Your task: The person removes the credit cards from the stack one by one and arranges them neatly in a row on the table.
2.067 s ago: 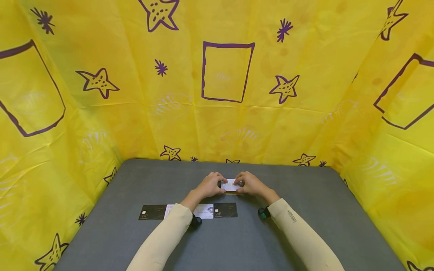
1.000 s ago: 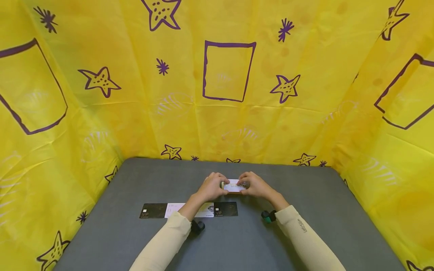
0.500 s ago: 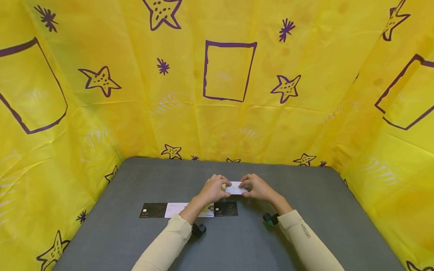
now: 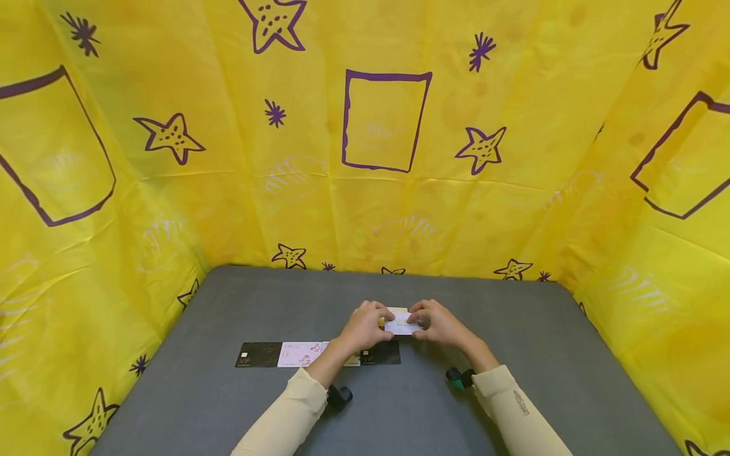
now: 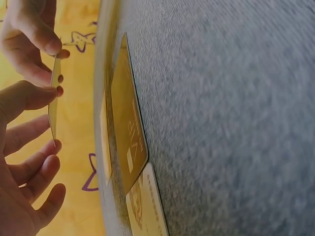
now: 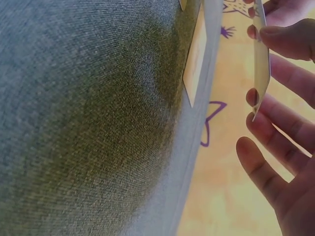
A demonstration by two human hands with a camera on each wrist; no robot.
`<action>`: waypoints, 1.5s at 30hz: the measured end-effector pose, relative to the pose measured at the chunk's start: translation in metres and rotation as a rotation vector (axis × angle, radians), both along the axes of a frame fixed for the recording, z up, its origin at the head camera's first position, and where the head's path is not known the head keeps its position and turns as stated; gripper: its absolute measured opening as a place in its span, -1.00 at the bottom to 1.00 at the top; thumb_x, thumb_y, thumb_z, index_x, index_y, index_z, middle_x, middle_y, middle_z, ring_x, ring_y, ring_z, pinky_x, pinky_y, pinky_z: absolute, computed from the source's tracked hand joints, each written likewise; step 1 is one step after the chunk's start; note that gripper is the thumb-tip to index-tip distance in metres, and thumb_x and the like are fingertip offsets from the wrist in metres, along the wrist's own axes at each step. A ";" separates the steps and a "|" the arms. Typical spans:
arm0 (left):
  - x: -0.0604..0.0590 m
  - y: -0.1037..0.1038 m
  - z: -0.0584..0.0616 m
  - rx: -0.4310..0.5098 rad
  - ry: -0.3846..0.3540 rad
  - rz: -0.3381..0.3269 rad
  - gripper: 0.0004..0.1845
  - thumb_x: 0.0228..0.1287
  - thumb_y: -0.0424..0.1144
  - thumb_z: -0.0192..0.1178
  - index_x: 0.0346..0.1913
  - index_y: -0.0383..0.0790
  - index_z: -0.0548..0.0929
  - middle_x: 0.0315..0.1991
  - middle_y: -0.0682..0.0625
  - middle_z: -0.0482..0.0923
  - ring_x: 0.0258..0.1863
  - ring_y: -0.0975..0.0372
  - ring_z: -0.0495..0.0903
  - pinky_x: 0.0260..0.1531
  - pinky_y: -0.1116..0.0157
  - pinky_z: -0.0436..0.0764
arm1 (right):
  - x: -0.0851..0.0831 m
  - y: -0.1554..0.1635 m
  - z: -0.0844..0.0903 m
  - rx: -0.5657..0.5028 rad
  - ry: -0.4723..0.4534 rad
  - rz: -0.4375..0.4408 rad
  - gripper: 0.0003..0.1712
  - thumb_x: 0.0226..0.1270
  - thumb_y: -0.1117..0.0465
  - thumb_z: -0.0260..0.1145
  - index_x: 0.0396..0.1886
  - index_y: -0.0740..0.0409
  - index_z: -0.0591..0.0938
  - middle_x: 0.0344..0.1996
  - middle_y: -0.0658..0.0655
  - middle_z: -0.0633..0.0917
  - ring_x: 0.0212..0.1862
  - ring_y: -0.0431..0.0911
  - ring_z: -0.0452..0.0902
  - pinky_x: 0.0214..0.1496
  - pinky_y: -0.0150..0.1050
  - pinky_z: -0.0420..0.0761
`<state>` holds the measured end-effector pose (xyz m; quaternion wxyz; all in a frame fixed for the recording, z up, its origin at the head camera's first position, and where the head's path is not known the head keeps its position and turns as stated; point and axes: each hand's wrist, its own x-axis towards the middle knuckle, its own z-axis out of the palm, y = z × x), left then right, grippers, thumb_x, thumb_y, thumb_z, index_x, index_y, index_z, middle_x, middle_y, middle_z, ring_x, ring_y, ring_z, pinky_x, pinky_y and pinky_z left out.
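Both hands hold one white card [image 4: 401, 324] above the grey table, face up in the head view and nearly edge-on in the wrist views. My left hand [image 4: 363, 326] pinches its left end between thumb and fingers. At the other end my right hand [image 4: 443, 324] pinches it the same way, thumb on the near edge. A pale yellowish card [image 6: 196, 61] lies on the table behind, mostly covered by the held card in the head view. Nearer lies a row of cards: a black VIP card [image 4: 258, 354], a white patterned card [image 4: 298, 354], another pale card partly under my left wrist, and a black VIP card [image 5: 129, 123].
The dark grey table [image 4: 199, 405] carries the cards. Yellow fabric walls [image 4: 388, 215] with purple drawings close in the back and both sides. A dark band with a small device [image 4: 340, 398] sits on the left wrist, another [image 4: 458, 378] on the right.
Both hands have brought the white card nearer and slightly to the right. The yellowish card behind it now shows past its far edge. My left wrist now covers more of the row.
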<state>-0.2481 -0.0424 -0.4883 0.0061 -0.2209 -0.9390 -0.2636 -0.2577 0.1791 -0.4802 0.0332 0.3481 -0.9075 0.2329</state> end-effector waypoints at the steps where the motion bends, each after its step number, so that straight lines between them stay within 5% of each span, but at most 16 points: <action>1: 0.001 0.001 0.000 0.002 0.001 0.000 -0.65 0.07 -0.10 0.42 -0.05 -0.10 0.74 0.03 -0.05 0.61 0.04 0.08 0.48 0.06 0.05 0.44 | 0.001 0.001 0.000 -0.001 -0.001 -0.001 -0.79 0.04 0.27 0.47 -0.27 0.15 0.76 -0.10 0.17 0.67 -0.08 0.04 0.50 -0.06 -0.09 0.52; 24: 0.016 0.027 -0.006 -0.025 0.086 0.023 -0.68 -0.04 -0.09 0.48 -0.16 -0.05 0.77 -0.08 0.02 0.66 0.03 0.10 0.52 -0.05 0.11 0.48 | 0.018 0.022 -0.007 0.001 0.012 -0.047 -0.80 -0.01 0.28 0.48 -0.30 0.15 0.75 -0.14 0.14 0.66 -0.11 0.03 0.48 -0.06 -0.09 0.50; 45: 0.021 0.039 -0.012 -0.083 0.070 -0.077 -0.68 -0.06 -0.09 0.49 -0.18 -0.05 0.77 -0.20 0.07 0.67 -0.12 0.18 0.51 -0.12 0.25 0.49 | 0.030 0.035 -0.018 0.007 -0.034 -0.042 -0.80 -0.02 0.29 0.50 -0.32 0.13 0.75 -0.17 0.12 0.67 -0.13 0.01 0.49 -0.10 -0.14 0.50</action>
